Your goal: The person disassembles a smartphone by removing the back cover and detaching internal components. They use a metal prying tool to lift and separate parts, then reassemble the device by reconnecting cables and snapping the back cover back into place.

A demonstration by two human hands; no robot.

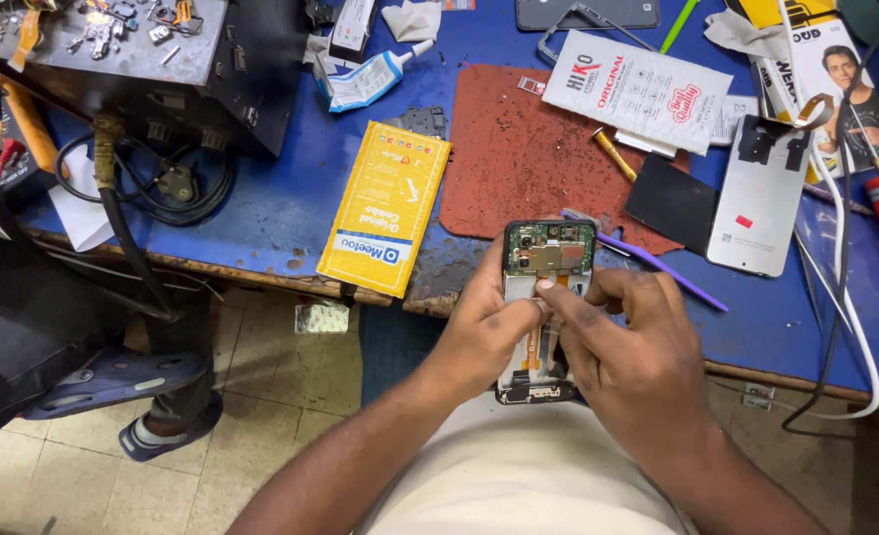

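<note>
Both hands gripped an opened smartphone (546,307) just off the desk's (291,198) near edge: the left hand (487,322) clamped its side to steady it, the right hand's (625,347) fingers pinched at the exposed middle. Behind lay a yellow packet (385,208), a rust-red mat (518,149) and a purple tool (657,263).

Both hands hold an opened phone (546,297) upright over the near edge of the blue table (291,203), its back cover off and its circuit board bare. The left hand (487,327) grips the phone's left side, thumb on its middle. The right hand (632,362) covers its right side, forefinger pressing just below the camera. Beyond the phone lies a red mat (518,149); left of the phone, a yellow packet (385,208); right of it, a purple tool (657,263).
</note>
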